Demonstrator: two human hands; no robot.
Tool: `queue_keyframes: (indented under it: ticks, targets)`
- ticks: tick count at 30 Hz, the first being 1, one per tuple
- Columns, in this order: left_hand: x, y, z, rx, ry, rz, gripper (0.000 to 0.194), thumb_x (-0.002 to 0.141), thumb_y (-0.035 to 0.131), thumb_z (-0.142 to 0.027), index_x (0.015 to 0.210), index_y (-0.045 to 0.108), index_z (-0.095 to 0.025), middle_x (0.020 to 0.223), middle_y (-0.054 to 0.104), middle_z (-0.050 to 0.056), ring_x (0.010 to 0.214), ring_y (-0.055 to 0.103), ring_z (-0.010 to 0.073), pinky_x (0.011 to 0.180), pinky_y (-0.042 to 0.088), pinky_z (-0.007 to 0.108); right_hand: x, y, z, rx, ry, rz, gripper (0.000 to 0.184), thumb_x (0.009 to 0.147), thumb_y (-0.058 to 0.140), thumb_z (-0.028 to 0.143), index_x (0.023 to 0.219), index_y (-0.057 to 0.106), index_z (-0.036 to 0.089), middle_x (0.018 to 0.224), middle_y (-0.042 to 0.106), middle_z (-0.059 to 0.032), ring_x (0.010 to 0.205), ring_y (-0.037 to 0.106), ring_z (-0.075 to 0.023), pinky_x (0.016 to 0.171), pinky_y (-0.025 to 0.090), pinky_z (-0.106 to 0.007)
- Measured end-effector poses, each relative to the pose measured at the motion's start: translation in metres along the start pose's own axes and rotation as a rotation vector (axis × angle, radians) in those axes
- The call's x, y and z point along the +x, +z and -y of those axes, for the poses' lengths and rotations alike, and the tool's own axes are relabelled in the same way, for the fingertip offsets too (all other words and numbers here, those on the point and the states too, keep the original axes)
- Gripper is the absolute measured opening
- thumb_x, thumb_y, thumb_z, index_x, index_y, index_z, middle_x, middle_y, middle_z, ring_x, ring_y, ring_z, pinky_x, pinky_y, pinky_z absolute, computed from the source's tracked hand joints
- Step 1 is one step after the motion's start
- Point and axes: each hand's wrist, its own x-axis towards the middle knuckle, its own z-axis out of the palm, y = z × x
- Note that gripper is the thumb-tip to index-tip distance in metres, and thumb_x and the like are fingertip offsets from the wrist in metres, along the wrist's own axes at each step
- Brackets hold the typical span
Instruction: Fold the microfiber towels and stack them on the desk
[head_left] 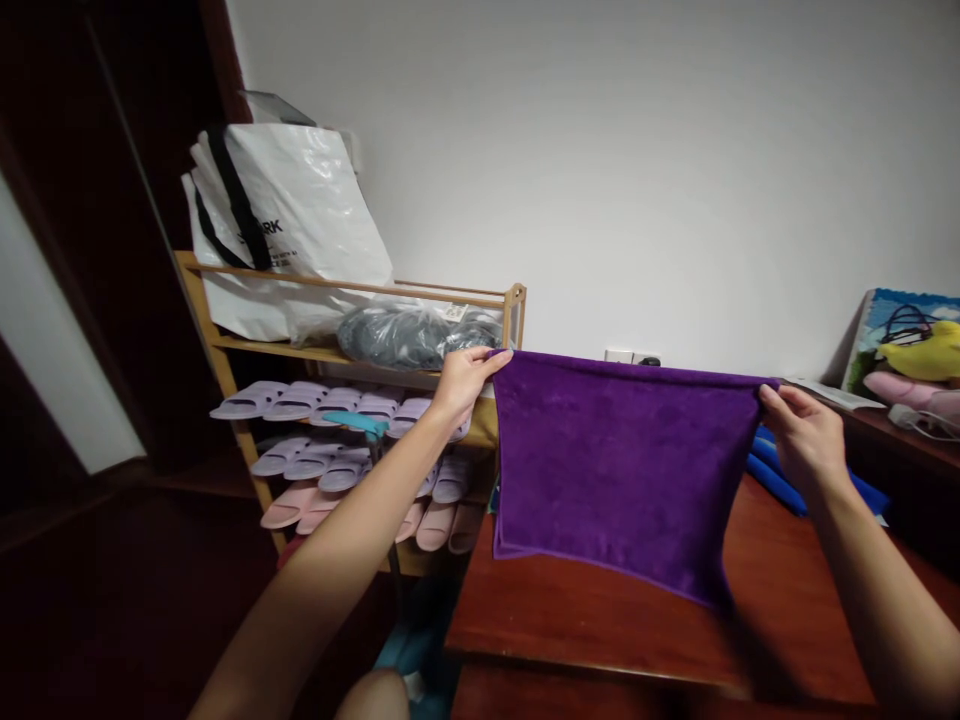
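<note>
A purple towel (615,460) hangs stretched out between my two hands, above a reddish-brown wooden table (570,610). Its top edge looks doubled over, and a second layer peeks out at the lower left. My left hand (466,382) pinches the upper left corner between thumb and fingers. At the upper right corner, my right hand (806,432) is closed on the cloth in the same way. Behind my right hand lies folded blue cloth (776,475), partly covered by the hand and the towel.
To the left stands a wooden shoe rack (225,400) with rows of lilac slippers (300,400) and pink slippers (435,525). A white bag (292,200) rests on top. At the far right, a yellow plush toy (926,350) sits on a raised ledge near a picture (892,310).
</note>
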Motion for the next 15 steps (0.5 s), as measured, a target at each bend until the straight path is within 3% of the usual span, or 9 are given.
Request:
queue_keyframes:
  ticks: [5,9,15]
  targets:
    - [0.027,0.01,0.024,0.066,0.019,-0.044,0.035,0.062,0.079,-0.042,0.072,0.066,-0.011,0.064,0.064,0.001,0.058,0.057,0.013,0.057,0.044,0.024,0.026,0.016,-0.014,-0.043,0.02,-0.015,0.042,0.06,0.076,0.05,0.082,0.063,0.017,0.067,0.058,0.0023,0.053,0.047,-0.0053,0.049,0.041,-0.019]
    - [0.048,0.021,0.059,0.169,0.056,-0.13,0.027,0.07,0.072,-0.039,0.07,0.063,-0.013,0.061,0.059,-0.001,0.059,0.055,0.0131,0.056,0.041,0.023,0.052,0.029,-0.046,-0.062,0.077,-0.001,0.05,0.055,0.076,0.056,0.081,0.061,0.016,0.066,0.056,0.0036,0.053,0.047,-0.0046,0.047,0.039,-0.017]
    - [0.074,0.026,0.118,0.415,0.076,-0.23,0.018,0.078,0.064,-0.031,0.07,0.062,-0.015,0.065,0.059,0.0,0.065,0.054,0.0154,0.06,0.038,0.023,0.075,0.042,-0.11,-0.138,0.198,0.084,0.032,0.081,0.062,0.042,0.092,0.058,0.013,0.077,0.056,0.0016,0.061,0.051,-0.0049,0.051,0.043,-0.017]
